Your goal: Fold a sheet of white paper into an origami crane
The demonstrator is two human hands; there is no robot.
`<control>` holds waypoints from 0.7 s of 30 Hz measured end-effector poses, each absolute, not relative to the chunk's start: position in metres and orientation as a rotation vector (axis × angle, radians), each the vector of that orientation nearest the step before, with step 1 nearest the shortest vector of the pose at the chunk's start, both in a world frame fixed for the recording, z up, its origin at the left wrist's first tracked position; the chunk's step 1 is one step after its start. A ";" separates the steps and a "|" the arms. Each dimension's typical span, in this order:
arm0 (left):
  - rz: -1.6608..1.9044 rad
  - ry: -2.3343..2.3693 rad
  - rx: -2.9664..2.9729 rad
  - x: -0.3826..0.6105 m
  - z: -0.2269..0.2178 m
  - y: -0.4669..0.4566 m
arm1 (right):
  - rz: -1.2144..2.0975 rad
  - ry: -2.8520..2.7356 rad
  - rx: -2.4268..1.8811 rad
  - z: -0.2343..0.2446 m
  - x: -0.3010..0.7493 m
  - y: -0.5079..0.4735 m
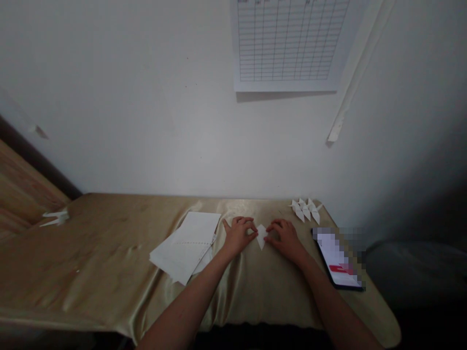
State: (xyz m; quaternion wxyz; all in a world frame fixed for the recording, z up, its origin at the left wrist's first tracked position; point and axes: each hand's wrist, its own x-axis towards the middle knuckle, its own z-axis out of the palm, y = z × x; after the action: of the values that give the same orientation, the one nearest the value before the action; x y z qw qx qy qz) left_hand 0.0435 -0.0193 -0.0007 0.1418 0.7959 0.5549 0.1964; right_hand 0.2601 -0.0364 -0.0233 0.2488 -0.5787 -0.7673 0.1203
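A small kite-shaped piece of folded white paper point(261, 237) lies between my two hands, its long point facing me. My left hand point(240, 234) is closed in a pinch at the paper's left edge. From the other side, the thumb and fingers of my right hand point(285, 237) pinch the right edge. Just left of my left hand is a loose stack of white paper sheets point(186, 243), partly covered by my forearm. Several folded white paper cranes point(305, 210) stand in a row at the back right.
A gold satin cloth point(105, 253) covers the table. A phone point(337, 260) with a lit screen lies by the right edge. White paper scraps point(55, 217) sit at the far left. A wall with a printed grid sheet point(288, 48) rises behind the table.
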 end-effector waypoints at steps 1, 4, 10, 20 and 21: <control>0.576 1.607 2.299 0.044 -0.002 -0.019 | 0.314 -2.081 -1.585 -0.025 0.259 -0.035; 0.566 1.628 2.319 0.044 -0.004 -0.018 | 0.242 -2.045 -1.634 -0.028 0.254 -0.031; 0.444 1.611 2.372 0.045 -0.006 -0.017 | 0.189 -2.011 -1.642 -0.033 0.250 -0.030; 0.555 1.605 2.321 0.045 -0.003 -0.017 | 0.183 -1.958 -1.637 -0.033 0.244 -0.024; 0.562 1.607 2.315 0.045 -0.002 -0.017 | 0.185 -1.956 -1.635 -0.034 0.244 -0.024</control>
State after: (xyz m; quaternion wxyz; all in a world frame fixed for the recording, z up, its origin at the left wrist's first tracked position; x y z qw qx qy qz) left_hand 0.0454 -0.0169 -0.0024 0.1335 0.7984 0.5541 0.1939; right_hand 0.2436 -0.0238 -0.0335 0.2885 -0.6125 -0.7327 0.0692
